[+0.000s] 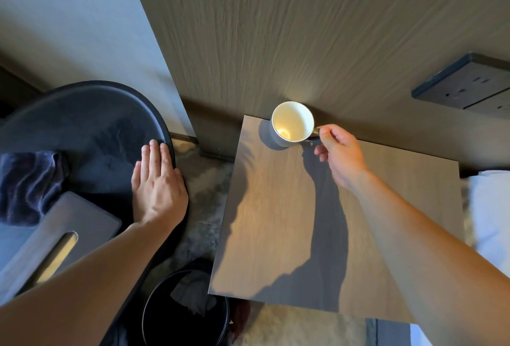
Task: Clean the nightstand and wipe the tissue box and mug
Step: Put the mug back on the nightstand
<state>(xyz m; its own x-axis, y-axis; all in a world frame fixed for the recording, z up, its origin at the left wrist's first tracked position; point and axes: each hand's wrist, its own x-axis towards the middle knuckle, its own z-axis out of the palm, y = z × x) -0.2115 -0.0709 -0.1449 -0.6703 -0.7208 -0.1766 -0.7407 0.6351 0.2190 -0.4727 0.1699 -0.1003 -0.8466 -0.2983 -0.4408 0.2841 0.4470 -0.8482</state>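
A grey mug (289,124) with a white inside stands upright at the far left corner of the wooden nightstand (276,221), close to the wall panel. My right hand (339,152) pinches the mug's handle. My left hand (157,185) lies flat, fingers together, on the rim of a dark round chair (91,135) to the left. A grey tissue box (58,238) with a slot on top rests on that chair, near my left forearm. A dark blue cloth (27,182) lies crumpled behind the box.
A black waste bin (185,309) with crumpled paper stands on the floor between chair and nightstand. A dark socket panel (469,83) is on the wall at right. White bedding (491,207) borders the nightstand's right side.
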